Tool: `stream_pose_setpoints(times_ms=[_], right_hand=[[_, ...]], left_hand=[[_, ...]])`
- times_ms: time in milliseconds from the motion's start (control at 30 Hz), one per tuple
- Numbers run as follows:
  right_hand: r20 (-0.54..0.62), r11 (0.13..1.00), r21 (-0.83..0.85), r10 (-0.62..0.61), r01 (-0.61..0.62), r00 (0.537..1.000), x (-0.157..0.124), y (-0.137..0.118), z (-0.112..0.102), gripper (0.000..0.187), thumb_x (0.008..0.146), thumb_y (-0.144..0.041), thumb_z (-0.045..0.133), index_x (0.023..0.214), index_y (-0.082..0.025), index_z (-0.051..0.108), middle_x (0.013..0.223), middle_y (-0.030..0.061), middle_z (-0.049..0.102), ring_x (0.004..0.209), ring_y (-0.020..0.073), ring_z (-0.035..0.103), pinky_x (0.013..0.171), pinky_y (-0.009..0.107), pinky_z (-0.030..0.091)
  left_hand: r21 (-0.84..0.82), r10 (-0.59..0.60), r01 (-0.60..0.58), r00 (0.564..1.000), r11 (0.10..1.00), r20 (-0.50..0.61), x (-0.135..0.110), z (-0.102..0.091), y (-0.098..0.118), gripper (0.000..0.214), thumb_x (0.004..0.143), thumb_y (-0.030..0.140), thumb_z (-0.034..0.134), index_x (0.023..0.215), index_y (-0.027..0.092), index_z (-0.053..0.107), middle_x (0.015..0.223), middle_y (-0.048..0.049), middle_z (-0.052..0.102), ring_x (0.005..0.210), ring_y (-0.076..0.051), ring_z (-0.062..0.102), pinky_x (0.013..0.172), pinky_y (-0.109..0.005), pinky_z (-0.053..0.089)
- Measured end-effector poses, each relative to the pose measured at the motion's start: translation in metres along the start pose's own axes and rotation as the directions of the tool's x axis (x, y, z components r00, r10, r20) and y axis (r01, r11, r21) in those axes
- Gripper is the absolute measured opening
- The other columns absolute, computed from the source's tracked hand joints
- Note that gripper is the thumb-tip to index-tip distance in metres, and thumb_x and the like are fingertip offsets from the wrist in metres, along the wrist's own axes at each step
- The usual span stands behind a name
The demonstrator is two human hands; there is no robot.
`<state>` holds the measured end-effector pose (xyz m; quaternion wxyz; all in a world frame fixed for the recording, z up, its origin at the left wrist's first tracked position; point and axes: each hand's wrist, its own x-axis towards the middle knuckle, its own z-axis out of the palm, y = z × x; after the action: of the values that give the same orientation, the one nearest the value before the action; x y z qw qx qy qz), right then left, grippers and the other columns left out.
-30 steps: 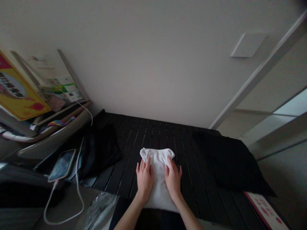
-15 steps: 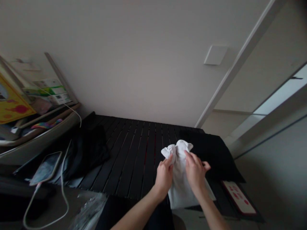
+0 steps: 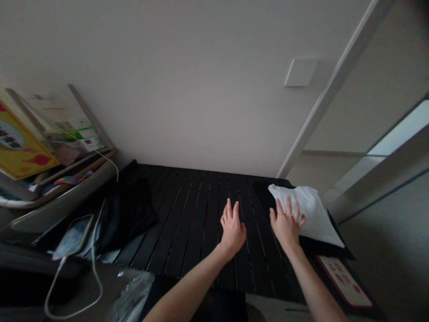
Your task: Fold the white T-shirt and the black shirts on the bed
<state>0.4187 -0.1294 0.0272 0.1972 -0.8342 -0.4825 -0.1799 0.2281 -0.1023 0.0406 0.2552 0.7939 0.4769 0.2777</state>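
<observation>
A folded white garment (image 3: 317, 212) lies on a folded black cloth (image 3: 323, 247) at the right end of the black slatted table (image 3: 187, 219). My right hand (image 3: 286, 226) is open, fingers spread, at the near left edge of the white garment; whether the fingertips touch it I cannot tell. Over the middle slats hovers my left hand (image 3: 233, 230), holding nothing, with its fingers stretched out.
A dark bundle of cloth (image 3: 129, 214) sits on the table's left side, beside a phone (image 3: 75, 237) with a white cable. A full basket (image 3: 67, 192) stands farther left. A red-edged box (image 3: 345, 281) lies at the right front; clear plastic (image 3: 132, 295) lies below the left.
The white garment has gone from between both hands to the black cloth on the right. Both hands have let go of it, and their fingers have spread.
</observation>
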Motion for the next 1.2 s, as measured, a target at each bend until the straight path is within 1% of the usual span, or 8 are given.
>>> stream_pose_setpoints(times_ms=[233,500,600,667,767,900,1067,1200], right_hand=[[0.330,0.968,0.156,-0.236,0.194,0.914,-0.093,-0.090,0.050,0.056,0.096,-0.044,0.024,0.143,-0.019,0.041,0.154,0.0112,0.030,0.142,0.0298,0.022,0.110,0.056,0.019],[0.407,0.967,0.128,-0.252,0.219,0.878,-0.109,-0.087,0.076,0.063,0.095,-0.049,0.021,0.149,-0.018,0.029,0.156,0.0088,0.025,0.143,0.0268,0.022,0.114,0.054,0.013],[0.414,0.968,0.105,-0.250,0.226,0.875,-0.109,-0.087,0.078,0.064,0.095,-0.050,0.019,0.148,-0.017,0.029,0.156,0.0086,0.024,0.143,0.0264,0.022,0.115,0.053,0.013],[0.411,0.968,0.097,-0.250,0.231,0.877,-0.111,-0.087,0.079,0.065,0.094,-0.050,0.018,0.148,-0.017,0.029,0.156,0.0085,0.024,0.143,0.0261,0.022,0.115,0.053,0.012],[0.393,0.967,0.102,-0.254,0.232,0.884,-0.113,-0.086,0.082,0.065,0.094,-0.050,0.017,0.149,-0.017,0.028,0.157,0.0083,0.023,0.143,0.0260,0.021,0.115,0.053,0.012],[0.394,0.967,0.118,-0.254,0.225,0.883,-0.115,-0.086,0.083,0.066,0.094,-0.051,0.017,0.149,-0.017,0.029,0.157,0.0083,0.023,0.144,0.0259,0.020,0.115,0.052,0.012],[0.375,0.966,0.155,-0.250,0.206,0.892,-0.116,-0.085,0.086,0.066,0.094,-0.050,0.015,0.148,-0.016,0.031,0.156,0.0090,0.025,0.143,0.0261,0.023,0.115,0.053,0.013],[0.288,0.948,0.263,-0.254,0.179,0.923,-0.116,-0.082,0.090,0.066,0.093,-0.052,0.021,0.146,-0.014,0.035,0.152,0.0132,0.034,0.140,0.0289,0.028,0.113,0.054,0.018]], left_hand=[[0.403,-0.161,0.226,0.969,0.887,-0.188,-0.020,-0.061,-0.115,0.070,0.080,0.012,0.044,0.147,0.018,0.026,0.160,-0.0131,0.006,0.145,-0.030,0.006,0.110,-0.051,0.025],[0.590,-0.320,0.540,0.838,0.600,-0.442,-0.032,-0.180,-0.218,0.058,0.093,0.031,0.037,0.147,0.013,0.027,0.157,-0.0193,0.016,0.143,-0.037,0.013,0.107,-0.056,0.024],[0.610,-0.458,0.580,0.810,0.540,-0.366,-0.049,-0.202,-0.249,0.062,0.092,0.045,0.041,0.144,0.012,0.032,0.153,-0.0216,0.025,0.140,-0.043,0.019,0.103,-0.062,0.026],[0.636,-0.463,0.524,0.841,0.567,-0.280,-0.064,-0.206,-0.263,0.063,0.089,0.051,0.044,0.140,0.015,0.038,0.153,-0.0195,0.027,0.140,-0.043,0.020,0.104,-0.063,0.025],[0.571,-0.365,0.438,0.898,0.694,-0.246,-0.082,-0.204,-0.270,0.053,0.088,0.047,0.048,0.131,0.016,0.047,0.153,-0.0163,0.030,0.142,-0.040,0.017,0.109,-0.062,0.016],[0.349,-0.357,0.442,0.891,0.826,-0.281,-0.088,-0.205,-0.261,0.032,0.090,0.018,0.034,0.112,0.014,0.056,0.137,-0.0176,0.051,0.137,-0.033,0.031,0.110,-0.061,0.008],[0.160,-0.371,0.426,0.883,0.890,-0.288,-0.083,-0.185,-0.226,0.026,0.089,0.014,0.031,0.100,0.018,0.054,0.089,-0.0082,0.067,0.096,-0.024,0.062,0.104,-0.055,0.028],[-0.079,-0.322,0.312,0.923,0.947,-0.210,-0.080,-0.147,-0.176,0.014,0.090,0.024,0.040,0.084,0.022,0.052,0.061,0.0036,0.054,0.059,-0.015,0.056,0.078,-0.032,0.045]])
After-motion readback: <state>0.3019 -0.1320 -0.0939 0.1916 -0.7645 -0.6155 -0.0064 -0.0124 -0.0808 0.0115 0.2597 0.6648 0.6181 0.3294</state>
